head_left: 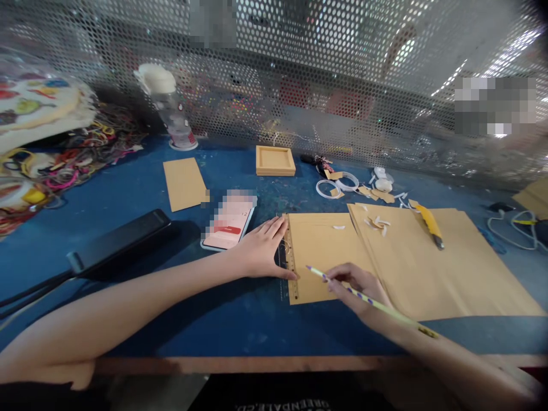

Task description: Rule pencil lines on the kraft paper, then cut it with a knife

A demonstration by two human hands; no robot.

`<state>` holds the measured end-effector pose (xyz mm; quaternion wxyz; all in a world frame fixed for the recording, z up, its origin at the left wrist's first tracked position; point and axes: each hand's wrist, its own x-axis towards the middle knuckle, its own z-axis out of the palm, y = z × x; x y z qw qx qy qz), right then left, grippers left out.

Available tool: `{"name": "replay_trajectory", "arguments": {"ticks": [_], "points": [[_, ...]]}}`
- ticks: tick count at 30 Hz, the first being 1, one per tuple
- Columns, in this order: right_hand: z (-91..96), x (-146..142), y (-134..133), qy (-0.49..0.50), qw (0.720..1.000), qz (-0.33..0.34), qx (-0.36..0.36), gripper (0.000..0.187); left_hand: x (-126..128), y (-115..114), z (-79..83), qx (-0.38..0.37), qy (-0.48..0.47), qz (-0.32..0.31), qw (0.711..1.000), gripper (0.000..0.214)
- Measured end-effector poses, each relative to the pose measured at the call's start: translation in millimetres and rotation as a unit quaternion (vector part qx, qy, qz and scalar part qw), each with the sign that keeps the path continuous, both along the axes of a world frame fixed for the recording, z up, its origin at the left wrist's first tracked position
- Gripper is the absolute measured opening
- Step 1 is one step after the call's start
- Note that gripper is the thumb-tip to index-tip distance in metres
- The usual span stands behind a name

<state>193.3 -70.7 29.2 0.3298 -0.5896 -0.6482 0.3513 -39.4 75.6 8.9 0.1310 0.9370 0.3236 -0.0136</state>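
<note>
My left hand [268, 248] lies flat, thumb and fingers spread, along a clear ruler [288, 248]. The ruler rests on the left edge of a brown kraft paper piece [322, 242]. Held in my right hand [357, 291] is a pale yellow-green pencil [394, 311] with dark spots. Its tip points left, just over the paper; I cannot tell whether it touches. Larger kraft sheets [432, 268] lie to the right, carrying paper scraps [377, 224] and a yellow utility knife [429, 225].
A phone [226, 225] and a black power bank-like block [122, 242] lie left of my hands. Farther back are a small kraft card [184, 185], a shallow box [275, 169], a plastic cup [173, 117] and tape rings [328, 189]. Tangled cords [98, 137] fill the far left.
</note>
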Motion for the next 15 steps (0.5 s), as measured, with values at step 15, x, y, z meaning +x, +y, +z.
{"name": "replay_trajectory", "arguments": {"ticks": [15], "points": [[-18.9, 3, 22, 0.106, 0.994, -0.019, -0.002, 0.024, -2, -59, 13.5, -0.027, 0.044, 0.003, 0.999, 0.134]]}}
